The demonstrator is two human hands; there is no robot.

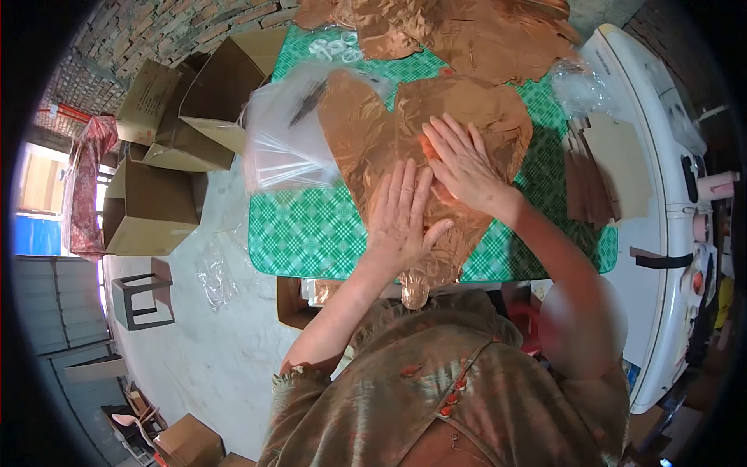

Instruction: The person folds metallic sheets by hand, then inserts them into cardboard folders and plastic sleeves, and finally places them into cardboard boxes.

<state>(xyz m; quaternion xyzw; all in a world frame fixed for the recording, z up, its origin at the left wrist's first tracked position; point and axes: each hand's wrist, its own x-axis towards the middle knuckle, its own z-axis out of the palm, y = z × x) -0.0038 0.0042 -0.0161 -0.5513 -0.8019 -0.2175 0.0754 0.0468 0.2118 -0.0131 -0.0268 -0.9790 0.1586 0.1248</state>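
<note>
Foil point(482, 97): lies on the worktop point(299, 233), under left hand point(401, 222) and right hand point(471, 175), both flat with fingers extended. Looks light, limp, slippery and easily creased; take gently by the broad edge beyond the hands.

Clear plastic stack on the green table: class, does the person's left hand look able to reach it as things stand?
Probably yes: the left hand lies flat on the copper-coloured foil, the plastic stack is to its left and farther forward, and nothing upright stands between.
</note>
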